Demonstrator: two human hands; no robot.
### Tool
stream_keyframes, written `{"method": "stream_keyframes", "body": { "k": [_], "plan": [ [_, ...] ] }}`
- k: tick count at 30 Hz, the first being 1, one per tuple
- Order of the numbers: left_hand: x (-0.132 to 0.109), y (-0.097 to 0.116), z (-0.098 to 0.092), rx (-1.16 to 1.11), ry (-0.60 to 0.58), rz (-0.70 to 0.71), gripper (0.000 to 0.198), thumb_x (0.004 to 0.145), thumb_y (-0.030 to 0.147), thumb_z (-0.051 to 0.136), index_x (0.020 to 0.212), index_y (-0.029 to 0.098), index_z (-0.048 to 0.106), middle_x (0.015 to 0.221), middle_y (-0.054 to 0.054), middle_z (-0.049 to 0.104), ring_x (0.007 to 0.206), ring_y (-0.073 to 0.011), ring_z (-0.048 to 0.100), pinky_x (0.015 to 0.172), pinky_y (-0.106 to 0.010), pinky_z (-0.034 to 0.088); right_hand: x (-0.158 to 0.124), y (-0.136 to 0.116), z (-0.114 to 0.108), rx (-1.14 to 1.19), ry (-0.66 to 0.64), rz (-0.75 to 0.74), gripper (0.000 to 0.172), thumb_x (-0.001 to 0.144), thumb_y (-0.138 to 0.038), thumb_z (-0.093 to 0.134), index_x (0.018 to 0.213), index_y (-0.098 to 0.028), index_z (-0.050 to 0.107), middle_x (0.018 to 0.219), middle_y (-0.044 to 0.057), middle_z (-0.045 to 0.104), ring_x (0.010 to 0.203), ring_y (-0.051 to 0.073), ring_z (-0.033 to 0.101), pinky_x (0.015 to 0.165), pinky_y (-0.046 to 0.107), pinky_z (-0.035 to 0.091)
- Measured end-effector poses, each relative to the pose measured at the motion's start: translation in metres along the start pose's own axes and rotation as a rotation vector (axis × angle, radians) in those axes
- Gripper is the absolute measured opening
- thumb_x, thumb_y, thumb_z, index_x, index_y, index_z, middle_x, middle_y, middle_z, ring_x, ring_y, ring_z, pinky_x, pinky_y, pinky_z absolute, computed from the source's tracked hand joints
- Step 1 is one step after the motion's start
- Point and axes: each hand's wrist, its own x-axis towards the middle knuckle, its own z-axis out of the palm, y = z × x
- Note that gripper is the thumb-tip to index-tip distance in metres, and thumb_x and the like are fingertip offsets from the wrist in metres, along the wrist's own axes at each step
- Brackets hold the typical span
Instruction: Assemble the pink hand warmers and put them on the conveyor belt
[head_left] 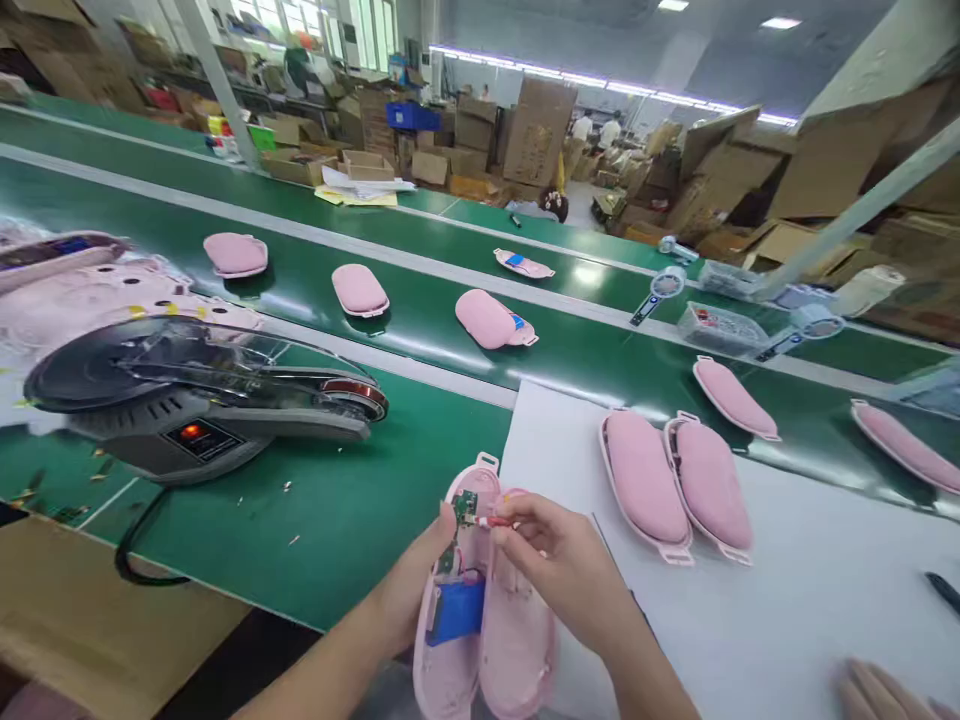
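An opened pink case [517,640] lies in front of me, its two long halves side by side. My left hand [420,575] grips the outer edge of the left half, thumb beside a green circuit board [466,503]. With fingertips pinched, my right hand [562,555] holds a small red-and-white wire connector [489,521] at the board's edge. Whether the connector is seated cannot be made out. Below the board sits a blue battery pack [457,612], with thin wires above it. My right hand hides part of the right half.
To the left stands a grey-black machine [195,400] with a red-lit display. Two closed pink cases [649,480] lie on the white sheet [810,600]; several more line the green conveyor [300,290]. Another person's hand [885,692] rests at lower right. Clear bins [724,330] stand beyond.
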Motion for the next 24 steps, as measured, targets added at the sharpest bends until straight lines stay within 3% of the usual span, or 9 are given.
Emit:
{"method": "stream_keyframes", "body": {
  "k": [6, 11, 15, 18, 21, 24],
  "plan": [
    [0.002, 0.004, -0.002, 0.024, -0.062, -0.027, 0.064, 0.075, 0.063, 0.061, 0.111, 0.009, 0.067, 0.090, -0.013, 0.075, 0.097, -0.0312, 0.067, 0.098, -0.044, 0.042, 0.000, 0.000, -0.011, 0.069, -0.060, -0.014, 0.017, 0.082, -0.034, 0.055, 0.081, -0.020, 0.065, 0.074, -0.001, 0.060, 0.060, 0.010, 0.054, 0.058, 0.023, 0.046],
    [0.000, 0.002, 0.009, 0.096, -0.035, 0.094, 0.063, 0.078, 0.057, 0.062, 0.126, 0.016, 0.057, 0.095, -0.010, 0.074, 0.095, -0.0280, 0.068, 0.094, -0.041, 0.045, 0.001, -0.010, -0.007, -0.274, -0.107, -0.028, 0.029, 0.091, -0.038, 0.041, 0.078, -0.022, 0.061, 0.065, -0.001, 0.056, 0.058, 0.013, 0.053, 0.056, 0.025, 0.042],
    [-0.004, -0.007, 0.004, 0.119, -0.051, 0.107, 0.062, 0.081, 0.057, 0.058, 0.129, 0.018, 0.054, 0.094, -0.010, 0.073, 0.091, -0.0264, 0.068, 0.089, -0.041, 0.047, -0.008, -0.018, -0.004, -0.546, -0.131, 0.038, 0.029, 0.094, -0.037, 0.026, 0.075, -0.023, 0.043, 0.060, -0.001, 0.058, 0.056, 0.016, 0.053, 0.053, 0.027, 0.036],
    [-0.007, -0.009, 0.000, 0.139, -0.062, 0.098, 0.062, 0.080, 0.057, 0.059, 0.129, 0.019, 0.054, 0.094, -0.010, 0.072, 0.091, -0.0264, 0.067, 0.087, -0.040, 0.049, -0.014, -0.018, -0.003, -0.712, -0.158, 0.040, 0.026, 0.093, -0.034, 0.023, 0.075, -0.024, 0.039, 0.062, 0.001, 0.057, 0.053, 0.018, 0.050, 0.051, 0.028, 0.030],
    [-0.009, -0.007, 0.002, 0.167, -0.062, 0.101, 0.060, 0.081, 0.057, 0.057, 0.129, 0.020, 0.054, 0.096, -0.010, 0.071, 0.091, -0.0252, 0.066, 0.085, -0.038, 0.049, -0.015, -0.016, -0.004, -0.681, -0.151, -0.037, 0.031, 0.094, -0.035, 0.024, 0.071, -0.023, 0.043, 0.061, 0.001, 0.057, 0.053, 0.017, 0.051, 0.051, 0.028, 0.030],
    [-0.009, -0.004, 0.008, 0.195, -0.088, 0.122, 0.063, 0.081, 0.058, 0.057, 0.132, 0.021, 0.050, 0.097, -0.009, 0.069, 0.088, -0.0241, 0.066, 0.082, -0.037, 0.049, -0.013, -0.013, -0.006, -0.439, -0.117, -0.023, 0.036, 0.096, -0.039, 0.029, 0.070, -0.023, 0.047, 0.057, -0.001, 0.056, 0.053, 0.014, 0.053, 0.053, 0.026, 0.036]
  ]
}}
